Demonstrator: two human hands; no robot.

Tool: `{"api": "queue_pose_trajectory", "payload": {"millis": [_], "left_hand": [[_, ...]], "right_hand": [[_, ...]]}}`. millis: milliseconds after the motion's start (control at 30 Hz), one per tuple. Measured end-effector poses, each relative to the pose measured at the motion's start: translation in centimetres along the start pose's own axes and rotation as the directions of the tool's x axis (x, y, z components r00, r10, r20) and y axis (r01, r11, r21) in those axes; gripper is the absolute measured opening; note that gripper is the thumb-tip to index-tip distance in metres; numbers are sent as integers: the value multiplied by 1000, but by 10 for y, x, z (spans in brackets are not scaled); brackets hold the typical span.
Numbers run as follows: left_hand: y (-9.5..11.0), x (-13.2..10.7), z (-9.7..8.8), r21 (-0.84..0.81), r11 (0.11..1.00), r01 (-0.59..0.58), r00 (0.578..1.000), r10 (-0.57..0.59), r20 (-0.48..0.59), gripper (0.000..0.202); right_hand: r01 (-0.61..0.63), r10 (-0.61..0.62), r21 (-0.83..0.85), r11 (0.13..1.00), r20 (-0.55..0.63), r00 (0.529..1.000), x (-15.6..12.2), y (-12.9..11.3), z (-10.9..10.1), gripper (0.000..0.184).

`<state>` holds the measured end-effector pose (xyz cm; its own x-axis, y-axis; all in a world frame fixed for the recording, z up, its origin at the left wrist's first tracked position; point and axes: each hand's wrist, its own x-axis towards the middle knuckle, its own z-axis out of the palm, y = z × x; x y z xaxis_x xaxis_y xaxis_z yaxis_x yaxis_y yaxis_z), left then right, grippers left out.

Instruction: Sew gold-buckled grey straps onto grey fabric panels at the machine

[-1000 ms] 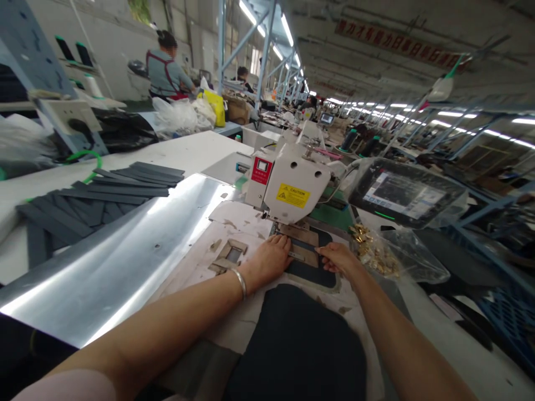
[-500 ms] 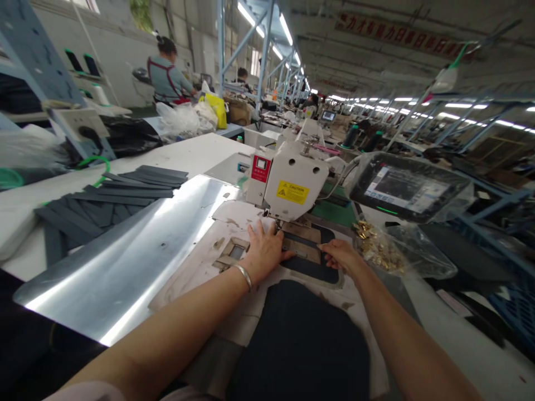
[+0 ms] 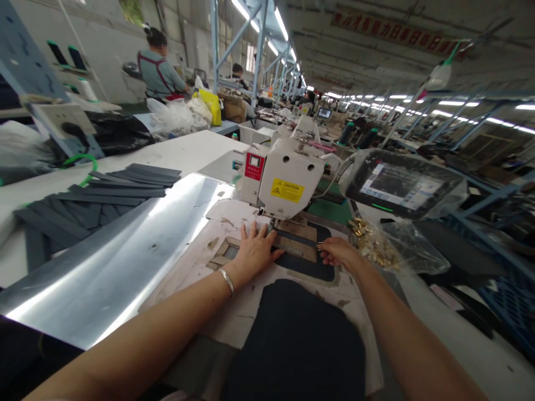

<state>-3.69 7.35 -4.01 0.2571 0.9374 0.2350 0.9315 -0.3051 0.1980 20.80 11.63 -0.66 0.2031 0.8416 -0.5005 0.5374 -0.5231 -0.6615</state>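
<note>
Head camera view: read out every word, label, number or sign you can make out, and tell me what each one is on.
"CAUTION": on the yellow label on the front of the sewing machine head.
Red control panel on the machine's left side: small display, too small to read.
Touch screen to the right: lines of text, too small to read.
Ceiling banner: red characters, too blurred to read.

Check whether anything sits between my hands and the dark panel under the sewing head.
Nothing visible does. The left hand lies flat on the pale template board, thumb by the left edge of the dark panel; the right hand touches its right edge. The sewing head stands just behind, not between.
</note>
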Motion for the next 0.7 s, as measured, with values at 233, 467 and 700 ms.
{"api": "queue_pose_trajectory", "payload": {"millis": [233, 467, 700], "left_hand": [[-7, 5, 1, 4, 999, -36, 999, 36, -6, 50], [-29, 4, -6, 40, 999, -24, 1000, 24, 6, 50], [-56, 0, -13, 59, 998, -34, 999, 34, -10, 47]], "right_hand": [[31, -32, -25, 999, -17, 999, 1, -1, 0, 18], [24, -25, -34, 999, -22, 999, 0, -19, 22, 20], [32, -32, -35, 999, -6, 999, -3, -38, 46, 22]]}}
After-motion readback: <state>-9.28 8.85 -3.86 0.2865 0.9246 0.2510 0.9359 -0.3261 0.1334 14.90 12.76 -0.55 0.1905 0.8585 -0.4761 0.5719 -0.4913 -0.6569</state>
